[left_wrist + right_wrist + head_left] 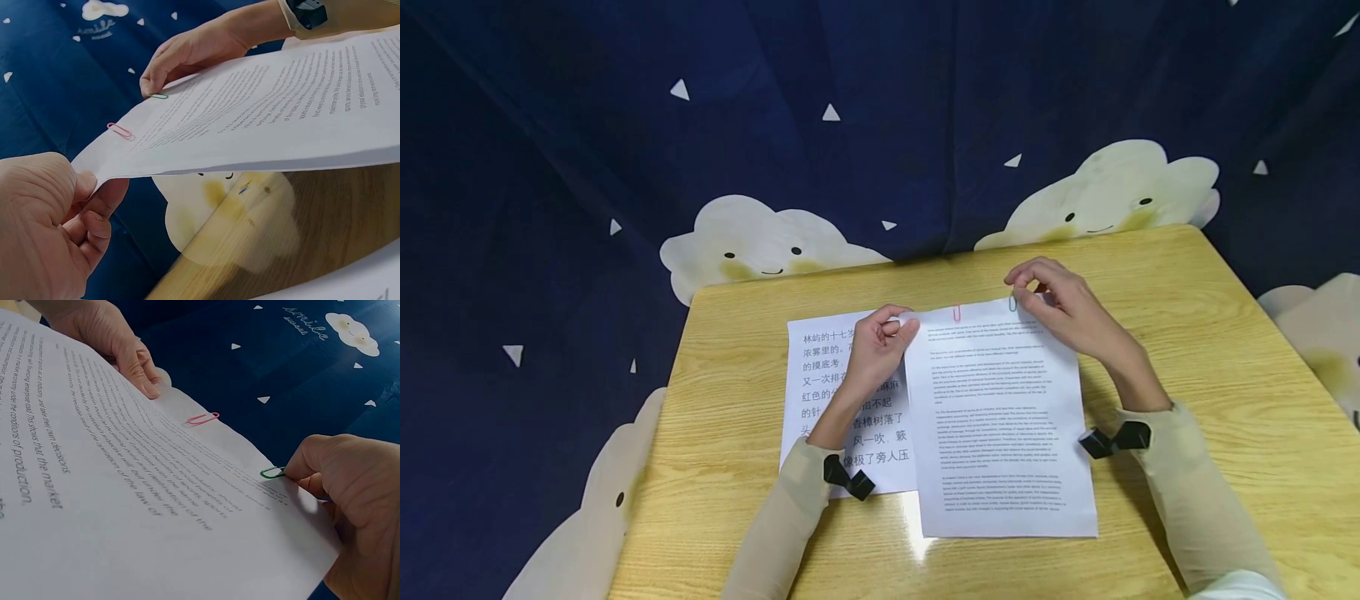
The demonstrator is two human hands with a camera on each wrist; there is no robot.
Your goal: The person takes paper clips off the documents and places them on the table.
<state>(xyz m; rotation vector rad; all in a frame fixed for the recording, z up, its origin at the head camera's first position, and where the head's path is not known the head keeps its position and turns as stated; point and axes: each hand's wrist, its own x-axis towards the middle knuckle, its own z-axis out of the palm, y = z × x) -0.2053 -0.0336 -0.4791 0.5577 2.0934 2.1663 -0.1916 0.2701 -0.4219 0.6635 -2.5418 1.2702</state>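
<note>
Between thumb and fingers, my left hand (880, 343) pinches the top left corner of a stack of printed paper (1000, 433), held up above the table. A pink paper clip (957, 313) sits on the stack's top edge; in the left wrist view it lies just beyond the left fingertips. Farther right on that edge is a green paper clip (272, 472), only partly pushed on or showing past the edge; I cannot tell which. My right hand (1063, 308) pinches its outer end at the paper's edge. The right hand's lower fingers are partly hidden behind the sheets.
Under the left forearm, a sheet with large Chinese print (850, 400) lies on the wooden table (715, 467). A dark blue curtain (880, 125) with clouds and white triangles hangs behind the table's far edge. Both wrists wear black straps.
</note>
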